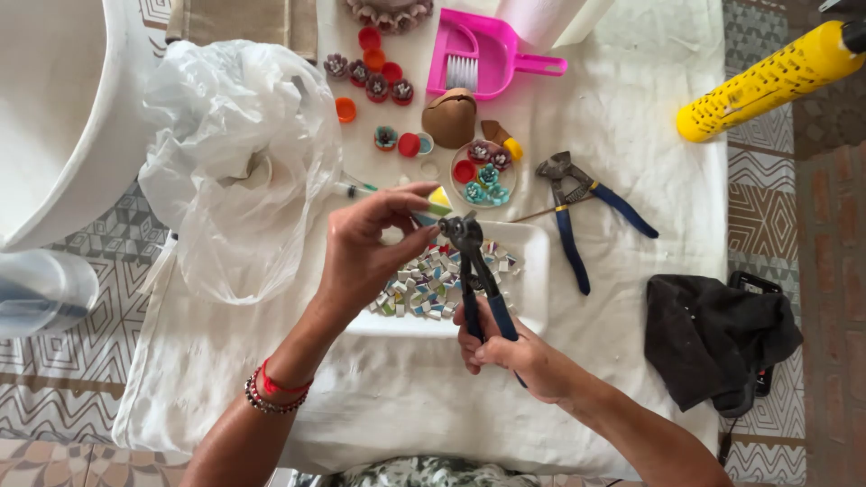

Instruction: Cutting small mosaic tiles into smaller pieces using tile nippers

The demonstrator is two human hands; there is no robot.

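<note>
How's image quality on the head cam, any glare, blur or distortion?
Head view: even, soft daylight with faint shadows; white cloth and plastic bag look bright, slightly washed out; left hand, right hand and nippers sharp; wide-angle bending at edges.

I see dull dark metal nippers (471,261) with glossy blue plastic handles, above a smooth white plastic tray (532,271) on matt, creased white cloth (397,397).

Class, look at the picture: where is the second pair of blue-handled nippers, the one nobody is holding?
The spare nippers lie on the white cloth, right of the small dish of flowers and beyond the white tray.
</note>
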